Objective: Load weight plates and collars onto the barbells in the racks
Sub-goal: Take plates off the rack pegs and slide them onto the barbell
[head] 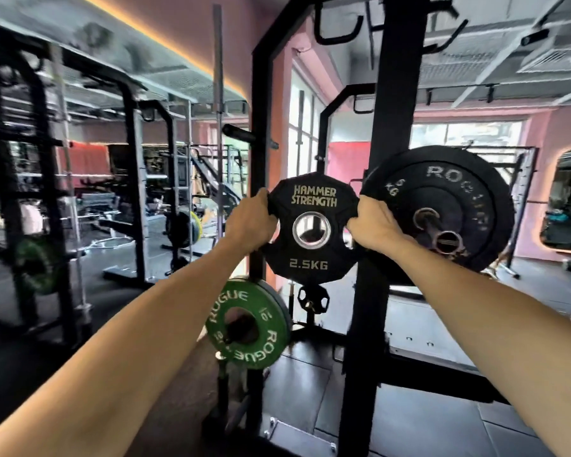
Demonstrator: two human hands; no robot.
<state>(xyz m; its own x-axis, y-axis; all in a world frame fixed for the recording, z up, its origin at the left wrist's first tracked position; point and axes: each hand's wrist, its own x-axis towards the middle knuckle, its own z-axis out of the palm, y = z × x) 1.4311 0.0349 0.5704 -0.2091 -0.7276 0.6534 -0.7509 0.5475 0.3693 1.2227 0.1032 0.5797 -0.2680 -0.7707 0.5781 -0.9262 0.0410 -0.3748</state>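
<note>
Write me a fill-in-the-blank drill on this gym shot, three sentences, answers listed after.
1. The left hand and right hand grip a black plate marked ____ KG.
2. The brand printed on the held plate is Hammer ____.
3. The plate stored low on the rack is coloured ____.

Missing words: 2.5; Strength; green

Daylight pours through the tall glass windows [302, 127] at the far centre and right, blown out to near white. A warm orange strip light [165, 41] runs along the ceiling edge at upper left, and a rounded wall mirror [567, 199] at far right glows orange at its rim. The left side is dimmer and smeared by motion blur. Black steel rack uprights [386, 159] bow with wide-angle distortion; edges look soft and waxy.
</note>
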